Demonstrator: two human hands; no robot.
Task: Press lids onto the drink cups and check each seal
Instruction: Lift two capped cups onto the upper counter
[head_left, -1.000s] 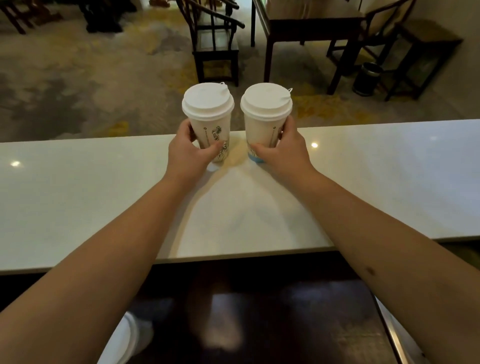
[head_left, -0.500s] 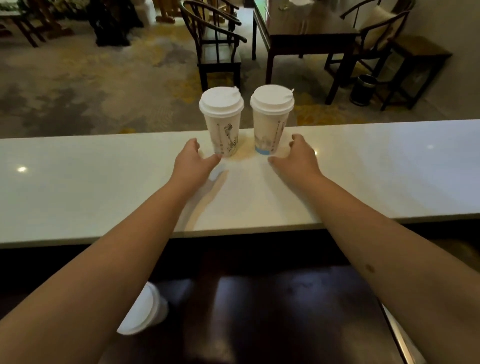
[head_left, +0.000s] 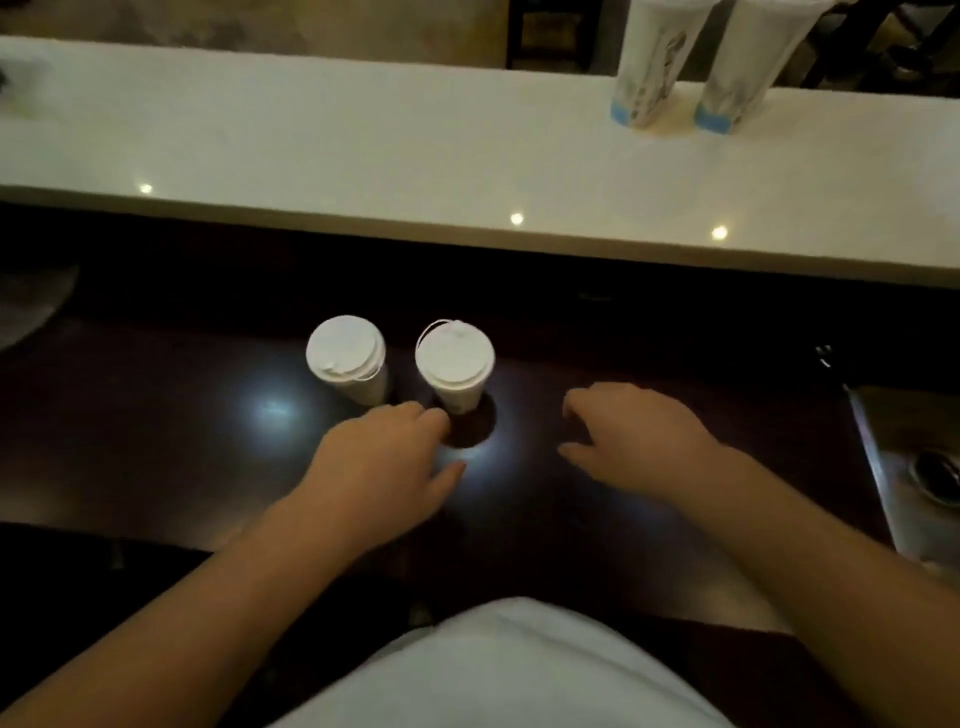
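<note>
Two white lidded paper cups stand side by side on the dark lower counter (head_left: 156, 441): a left cup (head_left: 347, 358) and a right cup (head_left: 455, 361). My left hand (head_left: 384, 462) hovers just in front of them, fingers spread, fingertips close to the base of the right cup, holding nothing. My right hand (head_left: 639, 436) is open to the right of the cups, apart from them. Two more printed cups, one (head_left: 655, 62) beside the other (head_left: 748, 67), stand on the white upper counter (head_left: 363, 145) at the far right, their tops cut off by the frame.
A metal sink edge with a drain (head_left: 924, 478) lies at the right. A dim round object (head_left: 31, 306) sits at the far left of the dark counter. My white shirt (head_left: 498, 670) fills the bottom middle.
Both hands have left the two cups on the white counter and dropped to the dark lower counter. The view has tilted down and left, bringing two other lidded cups into sight.
</note>
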